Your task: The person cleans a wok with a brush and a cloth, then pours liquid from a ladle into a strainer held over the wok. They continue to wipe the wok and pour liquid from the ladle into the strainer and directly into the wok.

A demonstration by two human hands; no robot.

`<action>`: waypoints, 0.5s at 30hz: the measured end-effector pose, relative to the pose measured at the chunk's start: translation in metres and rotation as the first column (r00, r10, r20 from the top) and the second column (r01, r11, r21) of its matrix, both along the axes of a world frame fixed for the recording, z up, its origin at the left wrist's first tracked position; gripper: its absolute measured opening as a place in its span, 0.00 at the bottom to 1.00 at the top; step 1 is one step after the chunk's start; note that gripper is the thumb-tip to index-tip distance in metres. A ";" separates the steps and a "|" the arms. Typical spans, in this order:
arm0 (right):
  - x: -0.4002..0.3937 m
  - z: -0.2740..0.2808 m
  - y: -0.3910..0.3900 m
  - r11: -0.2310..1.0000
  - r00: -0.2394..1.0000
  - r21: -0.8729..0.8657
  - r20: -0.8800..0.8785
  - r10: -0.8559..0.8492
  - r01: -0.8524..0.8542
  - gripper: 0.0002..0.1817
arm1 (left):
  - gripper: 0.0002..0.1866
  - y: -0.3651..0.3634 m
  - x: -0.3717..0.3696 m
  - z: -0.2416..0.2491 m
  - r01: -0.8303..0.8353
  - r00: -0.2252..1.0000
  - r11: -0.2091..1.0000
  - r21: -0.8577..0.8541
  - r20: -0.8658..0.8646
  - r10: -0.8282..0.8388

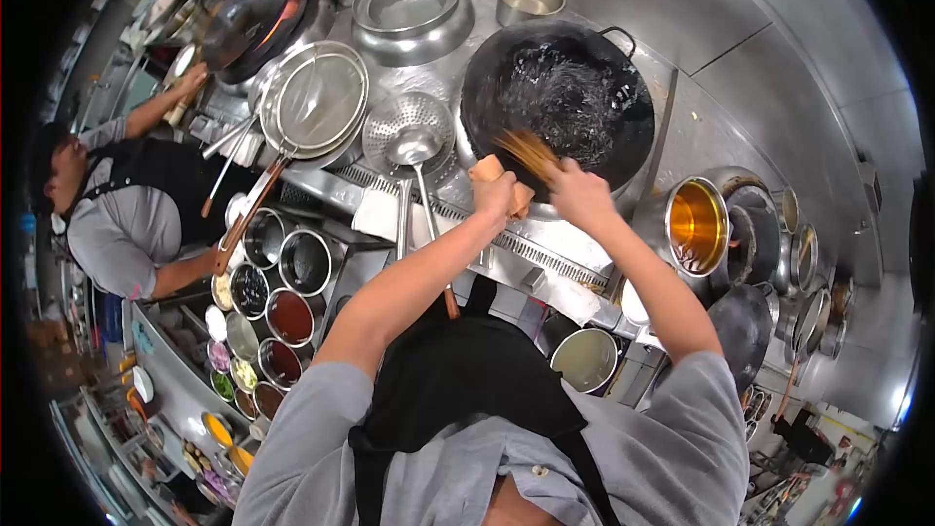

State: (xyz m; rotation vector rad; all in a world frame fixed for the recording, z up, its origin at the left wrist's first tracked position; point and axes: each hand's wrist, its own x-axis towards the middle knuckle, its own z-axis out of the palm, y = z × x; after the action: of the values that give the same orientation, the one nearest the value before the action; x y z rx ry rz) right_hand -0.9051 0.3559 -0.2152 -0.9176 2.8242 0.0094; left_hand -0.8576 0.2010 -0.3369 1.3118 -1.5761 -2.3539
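Note:
A large black wok with wet, shiny water streaks inside sits on the steel range. My right hand is closed round a bamboo brush, whose blurred bristles reach over the wok's near-left edge. To its left, my left hand grips an orange-brown cloth at the wok's near rim. A perforated skimmer with a ladle resting in it lies left of the wok.
Mesh strainers and a steel pot stand around the range. At right is a pot of amber oil. Sauce containers line the lower left. A co-worker stands at the left by another wok with flame.

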 end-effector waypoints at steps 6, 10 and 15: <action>-0.127 -0.040 0.002 0.825 0.847 -0.230 -0.008 -0.531 0.516 0.26 | 0.14 -0.006 -0.005 -0.028 0.034 0.999 0.992 -0.122 0.018 -0.032; -0.045 -0.026 -0.076 0.917 0.970 -0.322 0.018 -0.243 0.236 0.26 | 0.27 -0.020 0.006 -0.010 0.139 0.990 0.952 -0.272 0.006 -0.143; 0.064 0.022 0.052 0.953 0.961 -0.299 0.274 0.027 0.058 0.29 | 0.30 -0.057 0.044 0.029 0.209 0.968 0.883 -0.420 -0.037 -0.247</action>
State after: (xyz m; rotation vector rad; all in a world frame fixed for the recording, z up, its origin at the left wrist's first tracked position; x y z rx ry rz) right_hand -0.8411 0.4078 -0.1930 -0.8744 2.6109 -0.5288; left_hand -0.8136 0.1436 -0.3076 0.9608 -2.1475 -1.9830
